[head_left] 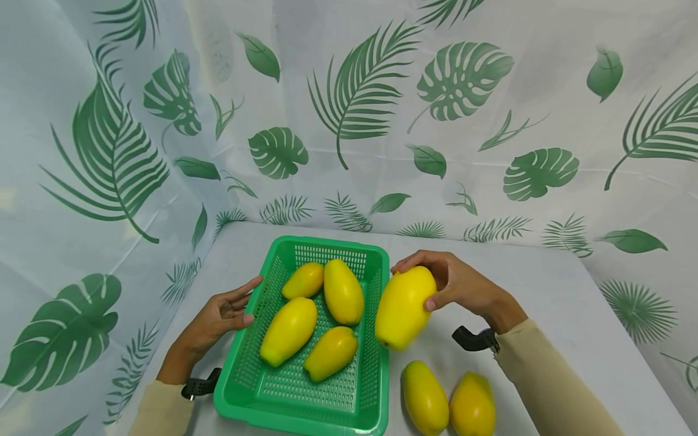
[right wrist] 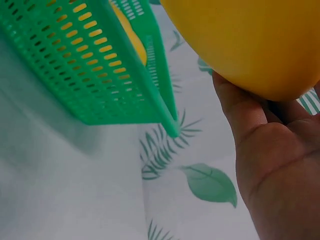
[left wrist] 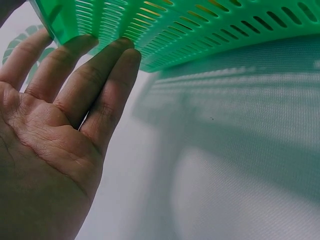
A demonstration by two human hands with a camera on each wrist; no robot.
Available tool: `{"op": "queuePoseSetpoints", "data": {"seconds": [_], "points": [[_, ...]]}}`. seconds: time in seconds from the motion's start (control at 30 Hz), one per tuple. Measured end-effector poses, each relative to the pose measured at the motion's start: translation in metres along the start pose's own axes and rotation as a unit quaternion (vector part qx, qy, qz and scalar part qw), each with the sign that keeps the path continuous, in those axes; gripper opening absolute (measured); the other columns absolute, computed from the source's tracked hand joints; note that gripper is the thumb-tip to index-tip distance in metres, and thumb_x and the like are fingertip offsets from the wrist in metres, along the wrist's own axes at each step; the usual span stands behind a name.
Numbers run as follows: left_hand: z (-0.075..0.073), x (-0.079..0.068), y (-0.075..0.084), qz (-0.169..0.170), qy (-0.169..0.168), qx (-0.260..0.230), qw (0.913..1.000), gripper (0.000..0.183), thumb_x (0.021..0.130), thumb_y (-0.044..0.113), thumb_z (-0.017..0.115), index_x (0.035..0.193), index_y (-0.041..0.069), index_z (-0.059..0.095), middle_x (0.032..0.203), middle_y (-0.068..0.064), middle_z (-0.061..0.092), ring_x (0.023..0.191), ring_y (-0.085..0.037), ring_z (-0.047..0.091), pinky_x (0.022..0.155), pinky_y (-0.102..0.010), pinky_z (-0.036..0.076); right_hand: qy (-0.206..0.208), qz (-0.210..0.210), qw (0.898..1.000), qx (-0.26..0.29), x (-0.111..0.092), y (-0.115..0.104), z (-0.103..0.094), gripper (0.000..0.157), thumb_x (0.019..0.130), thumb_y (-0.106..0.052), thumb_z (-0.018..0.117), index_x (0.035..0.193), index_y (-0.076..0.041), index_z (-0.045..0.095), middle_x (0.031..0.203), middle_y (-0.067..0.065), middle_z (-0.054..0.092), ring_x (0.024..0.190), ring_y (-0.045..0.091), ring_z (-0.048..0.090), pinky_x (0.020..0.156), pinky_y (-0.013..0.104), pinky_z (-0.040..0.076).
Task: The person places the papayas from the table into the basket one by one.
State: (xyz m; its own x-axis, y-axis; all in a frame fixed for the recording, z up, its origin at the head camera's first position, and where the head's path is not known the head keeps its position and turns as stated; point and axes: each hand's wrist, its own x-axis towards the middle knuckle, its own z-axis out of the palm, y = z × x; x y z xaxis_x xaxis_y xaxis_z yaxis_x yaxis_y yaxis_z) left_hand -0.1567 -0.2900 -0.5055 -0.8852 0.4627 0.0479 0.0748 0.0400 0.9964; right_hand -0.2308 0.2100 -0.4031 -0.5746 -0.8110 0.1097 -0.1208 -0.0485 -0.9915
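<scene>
My right hand (head_left: 463, 283) grips a large yellow papaya (head_left: 405, 309), thumb on the near side and fingers over its top. It is held up just right of the green plastic basket (head_left: 225, 387). The right wrist view shows the papaya (right wrist: 255, 45) above the palm, its upper part cut off by the frame. Several papayas lie inside the basket, among them a tall one (head_left: 343, 292) and a lower one (head_left: 330, 353). My left hand (head_left: 220, 312) touches the basket's left side; in the left wrist view its fingers (left wrist: 107, 95) are nearly straight against the slotted wall.
Two more papayas, one greenish-yellow (head_left: 425, 398) and one more orange (head_left: 473, 404), lie side by side on the white table (head_left: 551, 315), right of the basket. A leaf-printed sheet (head_left: 376, 181) hangs behind the table and along its left side.
</scene>
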Motion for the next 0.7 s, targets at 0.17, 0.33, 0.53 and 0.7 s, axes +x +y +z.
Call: {"op": "queuePoseSetpoints", "data": {"seconds": [0.17,0.33,0.53,0.7], "points": [[-0.001,0.0,-0.001,0.0,-0.002,-0.009,1.0,0.071,0.098,0.002,0.057,0.159,0.021,0.027,0.166,-0.009,0.021,0.144,-0.012,0.039,0.104,-0.035,0.051,-0.009,0.006,1.0,-0.004,0.015,0.002,0.003,0.058,0.081,-0.004,0.078,0.133,0.003,0.053,0.139,0.027,0.048,0.117,0.045,0.055,0.096,0.053,0.054],[0.0,0.0,0.0,-0.002,-0.002,-0.014,0.9999,0.071,0.098,0.003,0.058,0.159,0.022,0.027,0.166,-0.008,0.021,0.143,-0.011,0.04,0.104,-0.036,0.051,-0.015,0.011,1.0,0.002,0.031,0.004,0.007,0.057,0.081,-0.004,0.079,0.132,0.003,0.054,0.138,0.025,0.051,0.118,0.045,0.054,0.097,0.053,0.054],[0.001,0.0,0.0,0.006,-0.01,-0.036,0.9993,0.071,0.098,0.001,0.056,0.16,0.019,0.026,0.163,-0.014,0.027,0.139,-0.016,0.047,0.102,-0.032,0.052,-0.026,0.016,1.0,0.001,0.048,0.006,0.014,0.058,0.081,-0.005,0.08,0.134,0.001,0.055,0.137,0.024,0.052,0.114,0.045,0.055,0.097,0.053,0.054],[0.0,0.001,-0.001,0.012,-0.016,-0.048,0.9987,0.071,0.098,-0.001,0.055,0.16,0.017,0.024,0.161,-0.02,0.031,0.138,-0.023,0.05,0.101,-0.033,0.053,-0.03,0.024,0.999,-0.004,0.06,0.006,0.019,0.061,0.081,-0.005,0.08,0.135,0.001,0.055,0.137,0.022,0.053,0.114,0.043,0.056,0.098,0.051,0.054]]}}
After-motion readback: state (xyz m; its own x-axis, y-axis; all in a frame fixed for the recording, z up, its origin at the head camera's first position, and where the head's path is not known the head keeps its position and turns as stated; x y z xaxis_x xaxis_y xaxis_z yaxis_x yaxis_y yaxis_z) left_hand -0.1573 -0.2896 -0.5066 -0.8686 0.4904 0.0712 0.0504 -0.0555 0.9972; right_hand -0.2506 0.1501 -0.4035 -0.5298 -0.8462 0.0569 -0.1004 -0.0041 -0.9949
